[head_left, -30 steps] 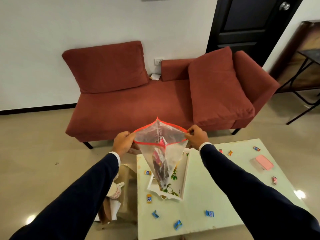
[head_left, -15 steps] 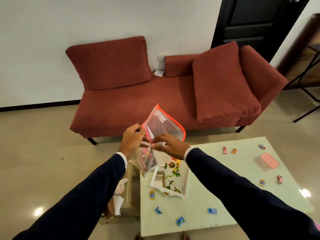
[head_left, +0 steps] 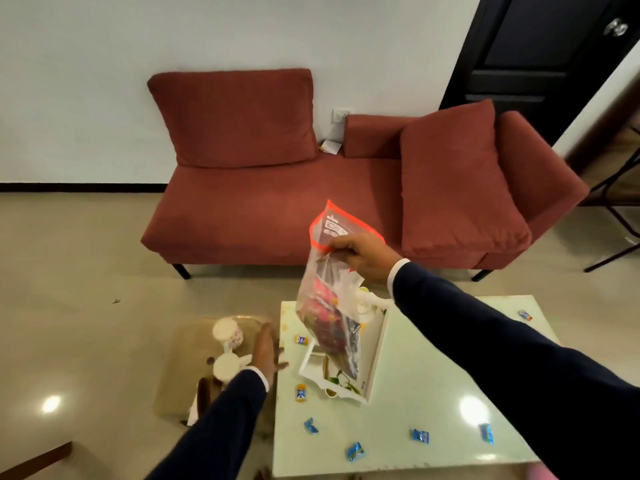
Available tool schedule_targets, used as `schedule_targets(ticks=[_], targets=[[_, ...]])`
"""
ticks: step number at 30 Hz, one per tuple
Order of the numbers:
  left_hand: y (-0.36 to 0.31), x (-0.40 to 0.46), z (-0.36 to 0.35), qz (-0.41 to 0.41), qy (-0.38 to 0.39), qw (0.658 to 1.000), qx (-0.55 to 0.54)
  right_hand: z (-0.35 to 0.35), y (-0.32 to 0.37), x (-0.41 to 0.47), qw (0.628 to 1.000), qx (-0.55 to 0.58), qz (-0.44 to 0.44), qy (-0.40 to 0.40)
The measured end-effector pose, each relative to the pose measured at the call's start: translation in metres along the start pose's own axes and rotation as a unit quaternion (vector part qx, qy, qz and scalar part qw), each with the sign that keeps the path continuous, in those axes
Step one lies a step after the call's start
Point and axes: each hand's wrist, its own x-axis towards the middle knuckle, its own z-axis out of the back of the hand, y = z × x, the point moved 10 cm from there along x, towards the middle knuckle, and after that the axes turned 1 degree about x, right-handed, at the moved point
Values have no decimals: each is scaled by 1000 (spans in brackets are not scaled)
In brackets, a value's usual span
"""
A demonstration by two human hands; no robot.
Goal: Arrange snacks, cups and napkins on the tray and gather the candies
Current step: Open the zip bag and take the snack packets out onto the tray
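Observation:
My right hand (head_left: 363, 257) holds a clear zip bag (head_left: 329, 289) with an orange-red seal by its top; snack packets fill its lower half. The bag hangs over a white tray (head_left: 375, 355) with a leaf print that lies on the pale green table (head_left: 433, 393). My left hand (head_left: 265, 351) is lowered with its fingers spread, beside the table's left edge and above a low clear stand with two white cups (head_left: 227, 332). Several wrapped candies lie loose on the table, such as a blue one (head_left: 354, 451) and an orange-blue one (head_left: 301, 393).
A red sofa (head_left: 277, 209) with loose cushions stands behind the table, against a white wall. A dark door (head_left: 533, 53) is at the back right, and a black folding frame (head_left: 620, 216) stands at the right edge. The floor is glossy beige tile.
My left hand has let go of the bag and dropped to the left, toward the cups. My right hand alone now holds the bag over the tray. The view has tilted down.

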Motion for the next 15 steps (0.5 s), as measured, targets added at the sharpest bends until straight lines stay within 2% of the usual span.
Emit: schedule_targets(ticks=[3, 7, 9, 12, 15], targets=[[43, 7, -26, 89, 64, 994, 5, 17, 5, -2, 995, 87, -12, 46], [44, 5, -47, 98, 87, 991, -2, 48, 13, -17, 963, 262, -19, 56], [38, 8, -57, 90, 99, 991, -19, 62, 14, -24, 937, 345, -25, 45], [22, 14, -78, 65, 141, 979, -132, 70, 17, -33, 910, 411, -24, 46], [-7, 22, -85, -8, 126, 971, -205, 62, 30, -45, 880, 457, -23, 129]])
